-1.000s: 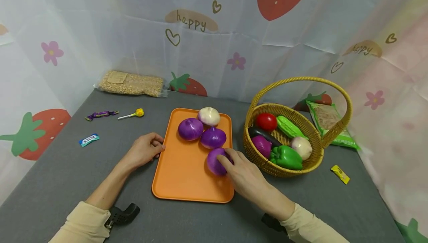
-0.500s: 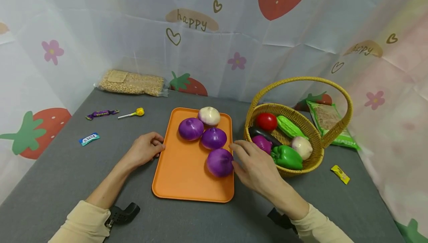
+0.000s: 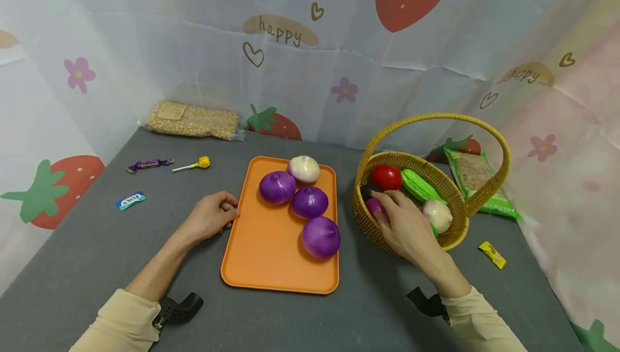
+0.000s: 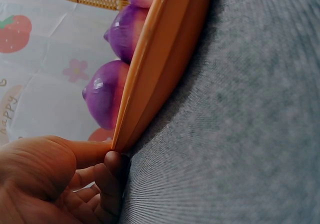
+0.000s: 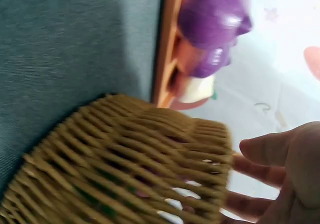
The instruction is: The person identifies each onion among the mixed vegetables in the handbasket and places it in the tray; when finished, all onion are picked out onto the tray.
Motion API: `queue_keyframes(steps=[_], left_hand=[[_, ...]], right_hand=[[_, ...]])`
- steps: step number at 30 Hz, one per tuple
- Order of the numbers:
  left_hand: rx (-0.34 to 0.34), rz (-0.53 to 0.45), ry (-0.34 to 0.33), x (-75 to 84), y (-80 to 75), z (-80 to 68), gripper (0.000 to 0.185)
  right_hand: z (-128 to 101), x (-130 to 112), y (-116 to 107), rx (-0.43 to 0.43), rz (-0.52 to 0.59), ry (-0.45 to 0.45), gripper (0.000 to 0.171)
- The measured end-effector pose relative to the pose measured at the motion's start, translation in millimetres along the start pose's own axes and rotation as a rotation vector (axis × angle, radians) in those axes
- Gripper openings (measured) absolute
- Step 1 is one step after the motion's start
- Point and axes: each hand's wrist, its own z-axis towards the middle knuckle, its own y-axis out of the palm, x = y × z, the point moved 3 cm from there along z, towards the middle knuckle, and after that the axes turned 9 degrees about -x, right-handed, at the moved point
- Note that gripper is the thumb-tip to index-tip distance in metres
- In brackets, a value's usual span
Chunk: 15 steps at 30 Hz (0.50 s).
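My left hand point(image 3: 211, 216) pinches the left rim of an orange tray point(image 3: 271, 255); in the left wrist view the thumb point(image 4: 92, 153) lies on the rim with a fingertip under it. On the tray are three purple onions point(image 3: 322, 237) and one white onion point(image 3: 303, 169). My right hand point(image 3: 407, 225) reaches into a yellow wicker basket point(image 3: 360, 217), its fingers over a purple onion point(image 3: 375, 208). In the right wrist view the thumb point(image 5: 265, 149) stands apart from the fingers, whose tips are hidden behind the basket's rim.
The basket also holds a tomato point(image 3: 386, 177), a cucumber point(image 3: 420, 185), an eggplant point(image 3: 369, 191) and a white onion point(image 3: 437, 215); its tall handle point(image 3: 436, 118) arches above. Bagged beans point(image 3: 194, 120), a green packet point(image 3: 479, 182), a lollipop point(image 3: 196, 164) and wrapped candies point(image 3: 131, 201) lie around.
My right hand has let go of the purple onion at the tray's right side and moved right into the basket, covering most of the green pepper. My left hand stays put.
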Motion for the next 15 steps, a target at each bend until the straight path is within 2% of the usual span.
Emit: queue_keyframes(steps=[3,6,15], left_hand=[[-0.002,-0.002,0.002,-0.4,0.8,0.2,0.028],[0.002,-0.001,0.007,-0.5,0.7,0.2,0.027],[0.001,-0.001,0.004,-0.5,0.4,0.5,0.027]], right_hand=[[-1.2,5.6,5.4,-0.089,0.019,0.051,0.033],[-0.9,9.6,7.9,-0.137,0.040,0.064,0.033],[4.7,18.6,8.8,-0.147,-0.006,0.071,0.036]])
